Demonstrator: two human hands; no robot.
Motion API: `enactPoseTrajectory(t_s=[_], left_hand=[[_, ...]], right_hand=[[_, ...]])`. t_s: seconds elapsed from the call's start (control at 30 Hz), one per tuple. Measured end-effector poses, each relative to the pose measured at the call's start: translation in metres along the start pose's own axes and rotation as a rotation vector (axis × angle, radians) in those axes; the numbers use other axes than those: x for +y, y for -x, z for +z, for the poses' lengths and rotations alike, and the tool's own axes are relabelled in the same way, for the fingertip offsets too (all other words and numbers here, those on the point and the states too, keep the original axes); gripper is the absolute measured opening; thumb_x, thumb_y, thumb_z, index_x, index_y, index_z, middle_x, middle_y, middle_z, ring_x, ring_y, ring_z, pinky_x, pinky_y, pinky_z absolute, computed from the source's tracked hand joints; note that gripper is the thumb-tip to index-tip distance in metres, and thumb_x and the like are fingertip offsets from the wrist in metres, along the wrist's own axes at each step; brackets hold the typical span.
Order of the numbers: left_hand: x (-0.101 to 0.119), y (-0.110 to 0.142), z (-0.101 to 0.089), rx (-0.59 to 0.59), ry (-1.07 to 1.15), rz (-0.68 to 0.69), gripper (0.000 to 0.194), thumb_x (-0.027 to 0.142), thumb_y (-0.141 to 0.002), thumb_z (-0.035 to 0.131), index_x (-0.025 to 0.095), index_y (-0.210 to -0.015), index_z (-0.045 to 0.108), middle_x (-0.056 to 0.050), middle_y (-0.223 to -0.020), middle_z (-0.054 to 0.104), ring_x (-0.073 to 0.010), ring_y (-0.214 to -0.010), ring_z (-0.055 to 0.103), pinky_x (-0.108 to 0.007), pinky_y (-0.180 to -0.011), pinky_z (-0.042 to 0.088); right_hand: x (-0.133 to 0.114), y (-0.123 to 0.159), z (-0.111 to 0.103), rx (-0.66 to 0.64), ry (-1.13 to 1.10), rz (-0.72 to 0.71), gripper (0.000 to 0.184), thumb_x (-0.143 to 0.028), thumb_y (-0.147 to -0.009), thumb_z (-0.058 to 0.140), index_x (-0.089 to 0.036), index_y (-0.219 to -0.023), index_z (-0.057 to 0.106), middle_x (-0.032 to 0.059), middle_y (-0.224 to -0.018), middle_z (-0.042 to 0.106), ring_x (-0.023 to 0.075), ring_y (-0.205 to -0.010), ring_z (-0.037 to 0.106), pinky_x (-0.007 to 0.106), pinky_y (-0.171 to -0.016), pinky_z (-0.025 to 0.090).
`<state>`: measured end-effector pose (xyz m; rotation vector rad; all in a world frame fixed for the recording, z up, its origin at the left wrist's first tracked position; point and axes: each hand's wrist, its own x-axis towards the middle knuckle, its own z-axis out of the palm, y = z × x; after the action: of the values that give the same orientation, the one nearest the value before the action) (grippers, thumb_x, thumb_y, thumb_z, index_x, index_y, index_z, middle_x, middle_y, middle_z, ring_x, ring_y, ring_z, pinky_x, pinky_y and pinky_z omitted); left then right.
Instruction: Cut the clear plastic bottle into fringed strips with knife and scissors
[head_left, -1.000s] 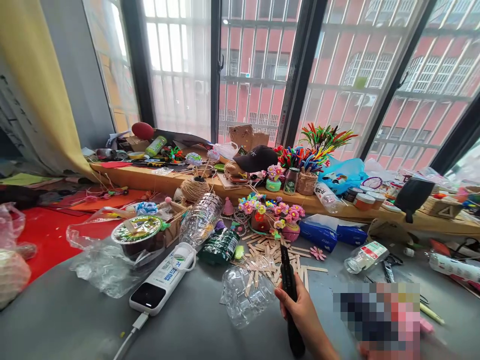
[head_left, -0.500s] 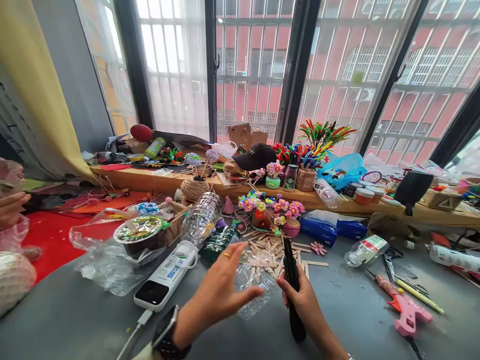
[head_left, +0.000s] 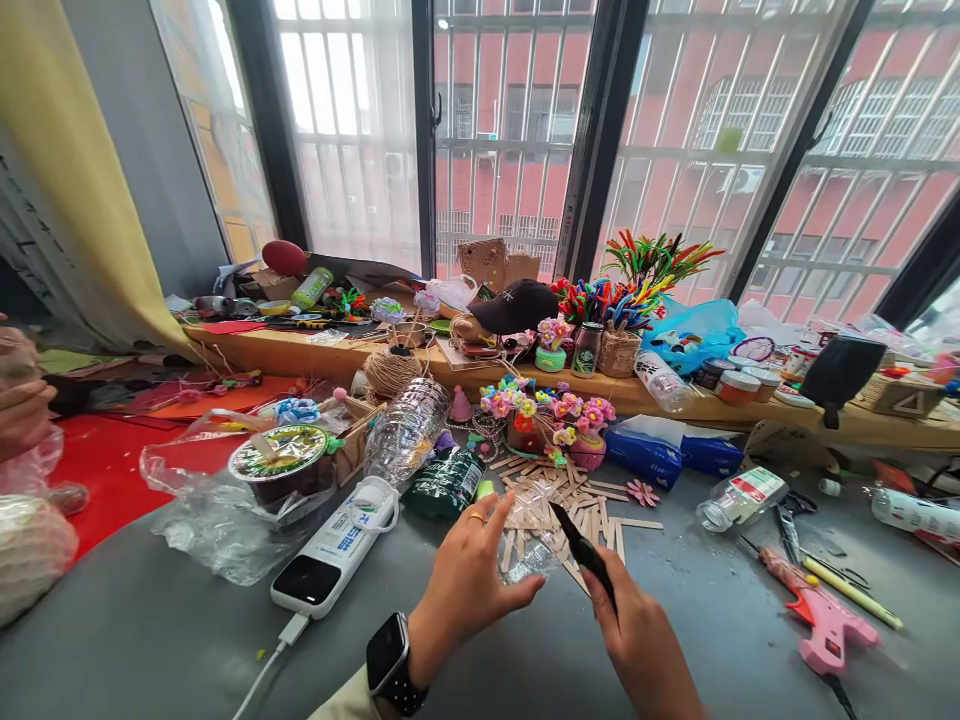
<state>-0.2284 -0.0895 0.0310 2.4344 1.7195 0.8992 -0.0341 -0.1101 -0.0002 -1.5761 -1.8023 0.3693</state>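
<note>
My right hand [head_left: 637, 630] is closed round the handle of a black utility knife [head_left: 586, 552], its dark blade pointing up and left. My left hand [head_left: 480, 565], wearing a ring and a watch, curls its thumb and fingers round a clear plastic bottle piece [head_left: 534, 555]; the exact contact is partly hidden. The knife tip hovers close to the plastic's right side, and I cannot tell whether they touch. Behind both lies a pile of wooden craft sticks [head_left: 600, 510]. A dark green bottle piece [head_left: 444, 482] rests beyond my left hand.
A white power bank [head_left: 337, 550] with a cable and a lidded bowl [head_left: 283, 465] stand on the left. On the right lie a pink glue gun [head_left: 829, 620], scissors [head_left: 789, 525] and a clear bottle [head_left: 742, 498]. At the far left another person's hand [head_left: 26, 390] shows.
The knife has swung from nearly upright to a slant, its tip now toward the plastic. My left hand and the clear plastic piece have shifted right, the plastic also tilting upward.
</note>
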Motion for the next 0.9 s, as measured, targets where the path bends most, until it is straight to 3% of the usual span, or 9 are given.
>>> enactPoseTrajectory(t_s=[0.17,0.43,0.63,0.8,0.9], left_hand=[[0.006,-0.004,0.002,-0.038,-0.052,-0.01,0.079,0.046,-0.057,0.066,0.01,-0.123,0.042,-0.02,-0.119,0.052,-0.0323,-0.111,0.048,-0.045,-0.09,0.043],[0.007,-0.006,0.007,-0.035,-0.049,-0.029,0.08,0.046,-0.054,0.067,0.01,-0.122,0.043,-0.021,-0.117,0.052,-0.0339,-0.111,0.047,-0.047,-0.09,0.041],[-0.001,-0.002,0.014,-0.004,0.091,-0.021,0.099,0.049,-0.041,0.075,0.009,-0.122,0.033,-0.021,-0.117,0.049,-0.0352,-0.11,0.046,-0.051,-0.09,0.04],[-0.006,0.005,0.021,0.072,0.153,-0.029,0.08,0.041,-0.049,0.073,0.015,-0.116,0.038,-0.019,-0.121,0.041,-0.0354,-0.115,0.039,-0.052,-0.092,0.038],[-0.007,0.01,0.027,0.123,0.224,-0.039,0.076,0.038,-0.057,0.07,0.021,-0.121,0.033,-0.015,-0.122,0.037,-0.0315,-0.116,0.039,-0.05,-0.093,0.037]], right_hand=[[-0.01,-0.003,-0.002,-0.149,0.145,0.008,0.034,-0.035,-0.089,0.025,-0.022,-0.105,0.052,0.0057,-0.093,0.069,0.0201,-0.08,0.066,0.023,-0.061,0.047],[-0.023,-0.009,-0.016,-0.313,0.311,0.093,0.034,-0.029,-0.09,0.021,-0.02,-0.107,0.05,0.009,-0.086,0.07,0.0231,-0.075,0.066,0.025,-0.054,0.043],[-0.039,-0.017,-0.019,-0.382,0.399,0.122,0.03,-0.025,-0.091,0.022,-0.019,-0.102,0.05,0.009,-0.078,0.07,0.0243,-0.073,0.067,0.024,-0.05,0.037],[-0.042,-0.024,-0.016,-0.361,0.414,0.102,0.029,-0.025,-0.091,0.025,-0.018,-0.106,0.048,0.0106,-0.08,0.07,0.025,-0.073,0.067,0.024,-0.05,0.035],[-0.039,-0.027,-0.016,-0.363,0.383,0.09,0.028,-0.026,-0.091,0.026,-0.019,-0.103,0.049,0.009,-0.078,0.071,0.0234,-0.072,0.067,0.023,-0.049,0.034]])
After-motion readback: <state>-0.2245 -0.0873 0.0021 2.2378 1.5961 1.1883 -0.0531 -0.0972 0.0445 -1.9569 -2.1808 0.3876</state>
